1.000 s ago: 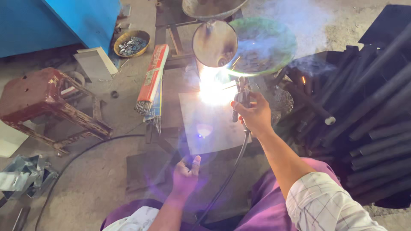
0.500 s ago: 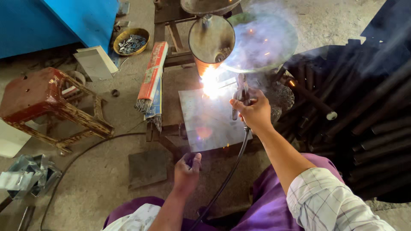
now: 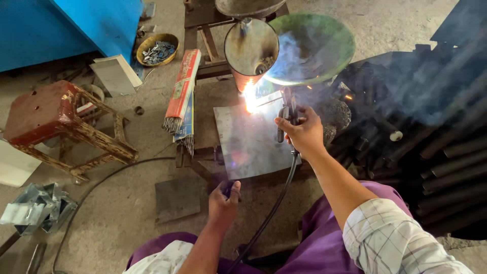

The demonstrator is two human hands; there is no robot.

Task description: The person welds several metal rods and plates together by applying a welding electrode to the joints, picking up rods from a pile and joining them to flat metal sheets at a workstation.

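My right hand (image 3: 303, 133) grips a welding electrode holder (image 3: 287, 114) whose black cable (image 3: 274, 208) runs down toward me. Its rod tip burns in a bright white arc (image 3: 250, 96) at the base of a metal funnel (image 3: 250, 48) beside a green-tinted metal bowl (image 3: 310, 48). The arc sits at the far edge of a flat steel plate (image 3: 248, 142). My left hand (image 3: 223, 201) rests lower, near the plate's front edge, closed around a small dark object. Smoke drifts over the right side.
Two packs of welding rods (image 3: 181, 101) lie left of the plate. A rusty red stool (image 3: 56, 122) stands at left, with a bowl of small metal parts (image 3: 157, 49) behind it. Dark pipes (image 3: 436, 152) are stacked at right. Folded sheet-metal pieces (image 3: 35, 208) lie bottom left.
The view has shifted slightly. My right hand and the holder stay at the arc, which keeps burning. My left hand has drawn in a little toward me.
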